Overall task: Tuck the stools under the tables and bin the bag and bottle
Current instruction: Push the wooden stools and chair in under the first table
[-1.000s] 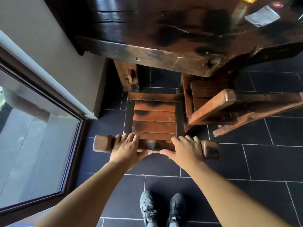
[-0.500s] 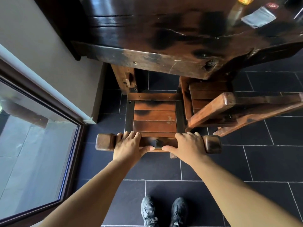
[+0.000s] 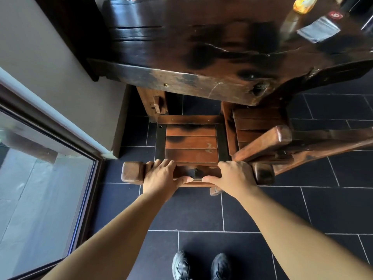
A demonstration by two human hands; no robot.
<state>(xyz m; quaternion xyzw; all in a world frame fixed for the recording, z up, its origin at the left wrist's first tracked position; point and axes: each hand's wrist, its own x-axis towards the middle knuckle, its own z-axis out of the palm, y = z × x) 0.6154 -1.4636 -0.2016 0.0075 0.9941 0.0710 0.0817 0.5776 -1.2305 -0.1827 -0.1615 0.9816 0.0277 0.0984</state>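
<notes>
A slatted wooden stool (image 3: 191, 145) stands on the dark tiles in front of a heavy dark wooden table (image 3: 201, 47); its far edge lies just under the table's front edge. My left hand (image 3: 161, 175) and my right hand (image 3: 235, 174) both grip the thick rail at the stool's near side, fingers over the top and thumbs on the near face. A second stool (image 3: 260, 136) stands to the right, partly under the table. On the table's far right lie a silvery bag (image 3: 320, 30) and a bottle with a yellow label (image 3: 303, 4), cut off by the frame's top.
A grey wall (image 3: 50, 57) and a glass door with a dark frame (image 3: 40, 188) close off the left side. The table's leg (image 3: 152, 102) stands left of the stool. A long wooden piece (image 3: 323, 146) juts out to the right. My shoes (image 3: 201, 266) stand on the tiles.
Both hands have pushed the stool a little farther toward the table, and the grip has stayed the same.
</notes>
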